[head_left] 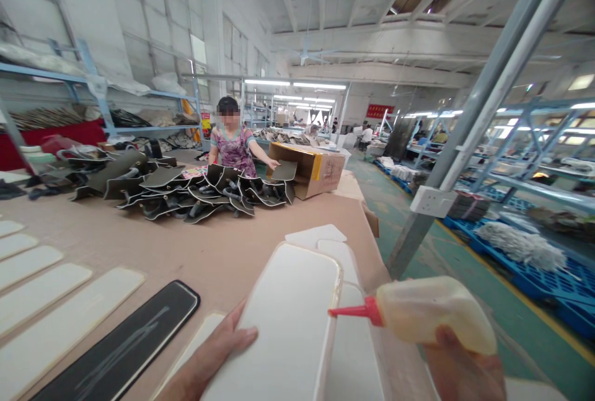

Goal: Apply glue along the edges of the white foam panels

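My left hand (pixel 227 339) grips a white rounded-corner panel (pixel 283 320) by its left edge, thumb on top and the fingers hidden beneath. In my right hand (pixel 458 357) is a translucent glue bottle (pixel 432 311) with a red nozzle, tilted sideways. The nozzle tip touches the panel's right edge, where a shiny line of glue runs along the rim. More white panels (pixel 353 345) lie under and beside the held one. Left of my left hand, a black panel (pixel 125 339) with a pale rim lies on the table.
Several white strips (pixel 74 320) lie in a row on the brown tabletop (pixel 223 252). Stacked dark pieces (pixel 199 190) stand across its far side. A person (pixel 232 141) reaches toward a cardboard box (pixel 320 171). A metal post (pixel 446 171) with a socket rises at the right.
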Tool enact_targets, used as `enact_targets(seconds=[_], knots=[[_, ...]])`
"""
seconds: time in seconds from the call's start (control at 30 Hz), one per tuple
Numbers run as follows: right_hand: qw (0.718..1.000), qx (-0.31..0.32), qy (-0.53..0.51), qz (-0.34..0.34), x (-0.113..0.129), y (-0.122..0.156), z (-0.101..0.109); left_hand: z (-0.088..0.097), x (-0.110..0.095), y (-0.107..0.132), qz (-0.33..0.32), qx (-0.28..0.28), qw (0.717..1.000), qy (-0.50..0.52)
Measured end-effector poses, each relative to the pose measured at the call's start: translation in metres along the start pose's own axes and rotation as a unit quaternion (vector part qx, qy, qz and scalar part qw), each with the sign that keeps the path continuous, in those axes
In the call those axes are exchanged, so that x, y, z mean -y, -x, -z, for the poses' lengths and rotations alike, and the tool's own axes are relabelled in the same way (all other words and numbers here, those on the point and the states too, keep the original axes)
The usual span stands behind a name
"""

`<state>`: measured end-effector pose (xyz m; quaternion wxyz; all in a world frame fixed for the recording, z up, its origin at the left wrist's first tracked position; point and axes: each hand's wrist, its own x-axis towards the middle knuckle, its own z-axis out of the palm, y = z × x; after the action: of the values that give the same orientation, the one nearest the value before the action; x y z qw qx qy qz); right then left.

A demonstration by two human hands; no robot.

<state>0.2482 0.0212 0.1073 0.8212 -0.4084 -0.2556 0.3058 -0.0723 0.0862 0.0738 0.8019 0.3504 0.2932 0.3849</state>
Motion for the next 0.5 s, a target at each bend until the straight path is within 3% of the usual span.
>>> enact_targets(seconds=[0.27, 0.5], knots=[[0.999, -0.01, -0.01, -0.049, 0.002, 0.013, -0.002, 0.002, -0.004, -0.008, -0.002, 0.009, 1.0, -0.017], [0.998, -0.002, -0.027, -0.058, -0.009, 0.01, 0.013, 0.004, -0.007, -0.014, -0.009, 0.011, 1.0, -0.025]])
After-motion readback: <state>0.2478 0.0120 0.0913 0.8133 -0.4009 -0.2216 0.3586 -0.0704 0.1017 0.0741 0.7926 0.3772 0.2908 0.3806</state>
